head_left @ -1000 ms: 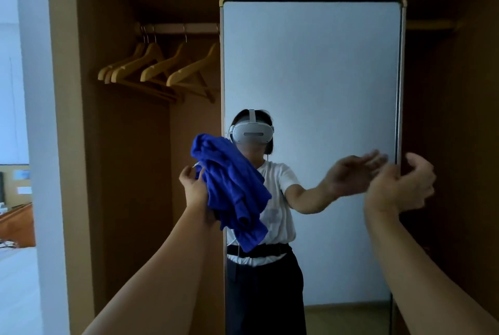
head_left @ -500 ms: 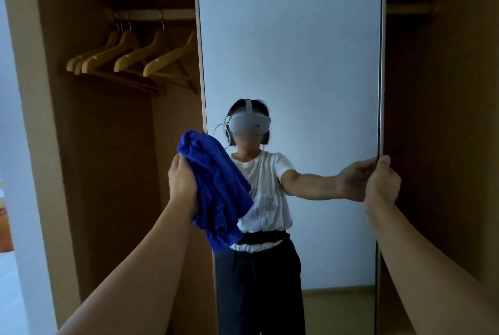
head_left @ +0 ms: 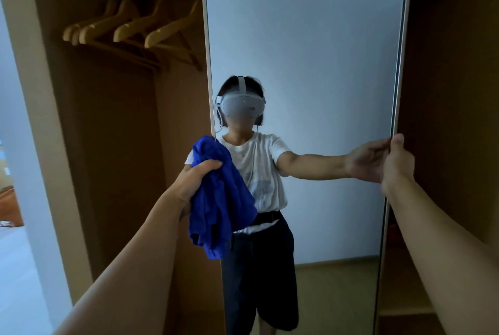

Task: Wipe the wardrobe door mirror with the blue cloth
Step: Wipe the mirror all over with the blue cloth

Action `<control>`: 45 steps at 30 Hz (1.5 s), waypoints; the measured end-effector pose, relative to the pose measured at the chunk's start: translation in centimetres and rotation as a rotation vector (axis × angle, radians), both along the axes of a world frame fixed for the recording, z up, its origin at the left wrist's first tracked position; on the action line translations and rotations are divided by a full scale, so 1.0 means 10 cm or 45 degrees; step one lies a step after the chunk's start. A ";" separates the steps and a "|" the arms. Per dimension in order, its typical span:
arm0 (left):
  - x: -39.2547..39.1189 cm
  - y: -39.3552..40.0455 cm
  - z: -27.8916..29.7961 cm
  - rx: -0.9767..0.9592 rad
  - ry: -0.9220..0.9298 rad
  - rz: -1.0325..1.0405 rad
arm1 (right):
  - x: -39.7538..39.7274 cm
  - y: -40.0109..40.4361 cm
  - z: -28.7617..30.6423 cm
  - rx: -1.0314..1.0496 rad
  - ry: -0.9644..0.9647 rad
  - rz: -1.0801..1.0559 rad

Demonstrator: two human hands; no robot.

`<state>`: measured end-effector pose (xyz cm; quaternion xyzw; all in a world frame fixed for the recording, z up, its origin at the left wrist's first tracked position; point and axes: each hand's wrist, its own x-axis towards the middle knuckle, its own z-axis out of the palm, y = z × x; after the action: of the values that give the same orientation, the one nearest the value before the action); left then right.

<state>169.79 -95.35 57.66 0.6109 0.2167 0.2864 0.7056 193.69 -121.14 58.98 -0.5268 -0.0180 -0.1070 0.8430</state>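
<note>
The tall wardrobe door mirror (head_left: 324, 37) fills the middle of the view and reflects a person in a white shirt with arms outstretched. A bunched blue cloth (head_left: 218, 199) hangs from my left hand (head_left: 193, 181), which grips its upper part just in front of the mirror's left edge. The cloth's lower folds dangle over that edge. My right hand (head_left: 398, 162) is closed around the mirror door's right edge at about chest height, thumb on the front.
Several wooden hangers (head_left: 129, 29) hang from a rail inside the open wardrobe on the left. A pale wall panel (head_left: 35, 145) borders the wardrobe's left side. Dark wardrobe interior with a shelf (head_left: 405, 310) lies to the right of the door.
The view has come closer to the mirror. My right hand went from near the door edge to gripping it. My left hand turned and dropped slightly with the cloth.
</note>
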 end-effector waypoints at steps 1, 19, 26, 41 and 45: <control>-0.01 0.02 -0.06 -0.017 0.036 -0.016 | 0.01 0.01 0.00 -0.008 -0.007 -0.002; -0.03 0.01 -0.81 -0.109 0.186 -0.028 | 0.02 0.05 -0.01 0.011 -0.065 -0.033; -0.11 -0.03 -1.03 -0.107 0.313 -0.028 | 0.16 0.01 -0.06 -0.057 -0.069 -0.051; -0.10 -0.12 -1.54 -0.135 0.317 0.053 | -0.08 -0.23 -0.97 -0.044 0.239 0.181; -0.12 -0.13 -1.74 -0.138 0.308 0.034 | -0.30 -0.46 -1.64 -0.040 0.382 0.384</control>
<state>168.56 -96.67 40.29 0.5989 0.3233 0.2079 0.7026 190.65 -125.71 42.59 -0.5412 0.0275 0.1002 0.8345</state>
